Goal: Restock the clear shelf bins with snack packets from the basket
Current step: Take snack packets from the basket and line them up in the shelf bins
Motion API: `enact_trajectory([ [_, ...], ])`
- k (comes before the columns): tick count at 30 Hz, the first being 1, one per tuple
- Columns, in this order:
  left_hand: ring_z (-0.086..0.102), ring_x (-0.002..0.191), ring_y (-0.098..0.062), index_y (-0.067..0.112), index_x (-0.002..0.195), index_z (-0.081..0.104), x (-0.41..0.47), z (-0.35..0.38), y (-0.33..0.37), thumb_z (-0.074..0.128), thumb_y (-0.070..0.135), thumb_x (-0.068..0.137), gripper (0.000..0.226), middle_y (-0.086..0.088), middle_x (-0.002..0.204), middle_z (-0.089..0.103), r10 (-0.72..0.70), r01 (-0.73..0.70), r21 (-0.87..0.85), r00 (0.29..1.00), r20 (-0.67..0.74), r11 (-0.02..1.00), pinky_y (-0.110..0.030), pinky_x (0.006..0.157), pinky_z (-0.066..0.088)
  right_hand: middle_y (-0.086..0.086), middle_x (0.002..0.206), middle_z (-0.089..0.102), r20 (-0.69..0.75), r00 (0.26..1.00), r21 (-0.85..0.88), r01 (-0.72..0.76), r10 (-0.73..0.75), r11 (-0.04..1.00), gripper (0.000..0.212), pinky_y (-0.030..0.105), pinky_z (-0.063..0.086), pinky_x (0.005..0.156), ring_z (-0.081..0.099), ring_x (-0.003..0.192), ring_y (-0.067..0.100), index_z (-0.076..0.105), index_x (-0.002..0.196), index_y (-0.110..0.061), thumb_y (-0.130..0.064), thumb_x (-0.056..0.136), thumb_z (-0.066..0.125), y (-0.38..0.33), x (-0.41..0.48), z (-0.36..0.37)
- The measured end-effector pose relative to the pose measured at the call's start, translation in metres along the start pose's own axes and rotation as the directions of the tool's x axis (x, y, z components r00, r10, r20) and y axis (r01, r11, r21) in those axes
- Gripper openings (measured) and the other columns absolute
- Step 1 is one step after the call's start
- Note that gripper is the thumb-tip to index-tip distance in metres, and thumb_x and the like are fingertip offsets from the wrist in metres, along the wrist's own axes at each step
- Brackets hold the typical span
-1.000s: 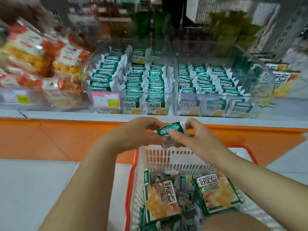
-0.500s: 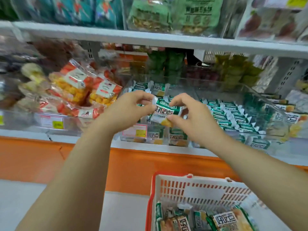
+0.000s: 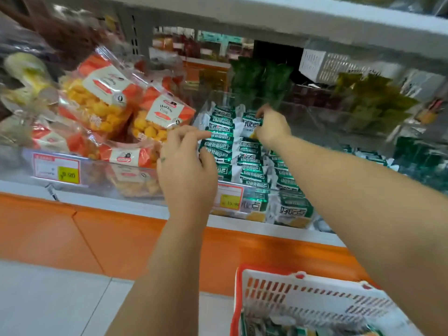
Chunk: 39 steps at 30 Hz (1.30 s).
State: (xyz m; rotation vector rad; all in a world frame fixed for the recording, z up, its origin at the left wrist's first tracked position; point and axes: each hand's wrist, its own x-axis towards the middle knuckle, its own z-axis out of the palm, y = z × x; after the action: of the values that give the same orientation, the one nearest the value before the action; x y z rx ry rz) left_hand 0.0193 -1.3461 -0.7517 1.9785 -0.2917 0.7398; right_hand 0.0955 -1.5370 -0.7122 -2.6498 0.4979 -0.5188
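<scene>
At the far left, bags of yellow puffs (image 3: 101, 105) are lying heaped in a see-through tub, with a price tag (image 3: 57, 168) sticking to its front. Below them the white shelf edge (image 3: 109, 202) is running across above an orange panel (image 3: 121, 238).

Just to the right, the left hand (image 3: 186, 170) is hovering over the front left corner of the clear bin (image 3: 261, 187). Its fingers are loosely curled and its forefinger is reaching out over the nearest wrappers. It is holding nothing, and I cannot tell whether the fingertip is touching them.

Inside that bin, rows of packets (image 3: 223, 144) in green and white are lying overlapped. The rows are running from front to back, and each packet's long axis is crossing the bin from side to side.

Further right and deeper in, the right hand (image 3: 272, 126) is pinching one snack packet (image 3: 251, 124) between thumb and curled fingers, at the back of the middle row. This packet is sitting turned against the others. Its long axis is running front to back and tilting upward, with the green end pointing toward the rear of the shelf and the yellow end toward the person. Its printed face is showing to the camera.

At the lower right, the white basket (image 3: 315, 294) with a red rim is standing below the shelf, well apart from both hands.
</scene>
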Motion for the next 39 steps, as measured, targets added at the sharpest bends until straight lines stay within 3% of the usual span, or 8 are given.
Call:
enact_trajectory([
  [6, 0.057, 0.095, -0.019, 0.02, 0.099, 0.068, -0.003, 0.008, -0.011, 0.048, 0.012, 0.085, 0.026, 0.002, 0.117, 0.058, 0.104, -0.099, 0.074, 0.992, -0.069, 0.992, -0.035, 0.076, 0.042, 0.018, 0.13, 0.044, -0.042, 0.997, -0.142, 0.055, -0.061, 0.988, 0.039, 0.034, 0.043, 0.084, 0.051, 0.109, 0.032, 0.047, 0.127, -0.01, 0.003, 0.091, 0.05, 0.005, 0.024, 0.015],
  [16, 0.055, 0.102, -0.021, 0.019, 0.093, 0.069, -0.005, 0.014, -0.004, 0.049, 0.008, 0.084, 0.025, 0.001, 0.116, 0.059, 0.057, -0.044, 0.094, 0.988, -0.14, 0.995, -0.03, 0.081, 0.029, 0.018, 0.144, 0.032, 0.099, 0.989, -0.352, 0.138, -0.11, 0.926, 0.063, 0.045, 0.042, 0.097, 0.039, 0.125, 0.041, 0.028, 0.147, -0.029, -0.005, 0.092, 0.048, 0.019, 0.006, 0.002],
  [22, 0.05, 0.112, -0.029, 0.013, 0.099, 0.067, -0.038, 0.012, 0.009, 0.051, -0.002, 0.082, 0.028, -0.008, 0.119, 0.058, 0.075, -0.071, 0.024, 0.971, -0.227, 0.997, -0.052, 0.093, 0.04, 0.007, 0.142, 0.039, 0.057, 0.942, -0.144, 0.336, -0.331, 0.931, 0.048, 0.041, 0.039, 0.101, 0.038, 0.127, 0.029, 0.043, 0.139, -0.025, -0.018, 0.093, 0.055, 0.011, -0.057, -0.028],
  [25, 0.051, 0.105, -0.025, 0.012, 0.1, 0.068, -0.079, 0.015, 0.023, 0.05, 0.0, 0.079, 0.03, -0.009, 0.112, 0.06, 0.097, -0.093, 0.028, 0.958, -0.269, 0.995, -0.048, 0.089, 0.042, 0.0, 0.123, 0.056, -0.036, 0.878, 0.014, 0.478, -0.478, 0.878, 0.031, 0.028, 0.042, 0.091, 0.051, 0.113, 0.017, 0.059, 0.122, -0.02, -0.019, 0.092, 0.056, 0.019, -0.113, -0.05],
  [28, 0.05, 0.102, -0.019, 0.011, 0.099, 0.068, -0.124, 0.022, 0.03, 0.047, 0.003, 0.079, 0.03, -0.008, 0.106, 0.062, 0.129, -0.126, 0.026, 0.972, -0.197, 0.992, -0.037, 0.087, 0.037, -0.007, 0.089, 0.062, -0.105, 0.81, 0.207, 0.585, -0.577, 0.784, 0.017, 0.006, 0.038, 0.07, 0.053, 0.076, 0.003, 0.069, 0.099, -0.013, -0.013, 0.087, 0.058, 0.042, -0.179, -0.067],
  [33, 0.053, 0.094, -0.021, 0.013, 0.103, 0.063, -0.204, 0.038, 0.018, 0.044, 0.006, 0.084, 0.028, -0.004, 0.107, 0.056, 0.006, -0.005, -0.012, 0.997, 0.076, 1.0, -0.038, 0.077, 0.047, -0.015, 0.083, 0.059, 0.07, 0.821, 0.29, 0.527, -0.567, 0.798, 0.015, 0.003, 0.04, 0.068, 0.052, 0.073, -0.002, 0.071, 0.096, -0.012, -0.013, 0.086, 0.06, 0.12, -0.255, -0.055],
  [37, 0.06, 0.084, -0.023, 0.019, 0.106, 0.06, -0.251, 0.055, 0.006, 0.051, 0.003, 0.089, 0.025, 0.003, 0.112, 0.055, -0.106, 0.094, 0.05, 0.923, 0.37, 0.994, -0.035, 0.066, 0.047, -0.009, 0.089, 0.066, 0.319, 0.881, 0.253, 0.275, -0.349, 0.927, 0.015, 0.007, 0.04, 0.066, 0.056, 0.072, 0.003, 0.069, 0.102, -0.017, -0.016, 0.092, 0.059, 0.193, -0.283, -0.017],
  [39, 0.057, 0.103, -0.017, 0.019, 0.114, 0.061, -0.266, 0.064, 0.001, 0.049, 0.007, 0.092, 0.028, 0.005, 0.121, 0.053, -0.211, 0.188, 0.096, 0.845, 0.491, 0.977, -0.034, 0.081, 0.05, -0.01, 0.091, 0.064, 0.432, 0.878, 0.173, 0.143, -0.205, 0.974, 0.018, 0.014, 0.045, 0.07, 0.059, 0.075, 0.006, 0.067, 0.108, -0.021, -0.019, 0.093, 0.056, 0.227, -0.292, 0.008],
])
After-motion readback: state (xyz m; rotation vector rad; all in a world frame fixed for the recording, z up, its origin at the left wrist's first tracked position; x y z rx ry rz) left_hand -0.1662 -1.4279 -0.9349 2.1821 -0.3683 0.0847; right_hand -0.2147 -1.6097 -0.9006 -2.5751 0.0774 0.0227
